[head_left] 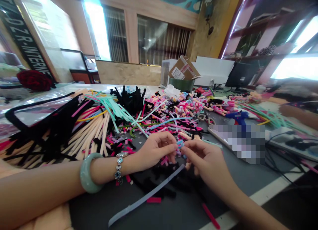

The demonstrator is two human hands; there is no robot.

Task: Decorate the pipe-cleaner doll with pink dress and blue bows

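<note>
While both hands meet over the dark table, this is how things lie:

Left hand [155,152]: it comes in from the left, fingers curled, thumb and fingertips pinched narrow on a small light blue piece [180,144].
Right hand [206,160]: it comes in from the right, and its fingertips close on the same small piece from the other side.
Small piece: it sits exactly between the two sets of fingertips, held above the table, near the front edge of the big heap. Its exact form is too small to tell.
Wrist: the left forearm wears a pale green bangle [86,173] and, next to it, a bracelet with stones [118,167].
Grey strip [146,197]: it lies flat on the table [179,210], running slantwise from under the hands toward the lower left, not touched by any hand.
Heap [139,120]: many fuzzy craft wires in black, cream, pink and mint lie behind the hands, well spread over the table.
Glue gun [237,116]: blue, it lies to the right behind the hands, well apart from them.
Cardboard box [183,68]: it stands far back on the table.
</note>
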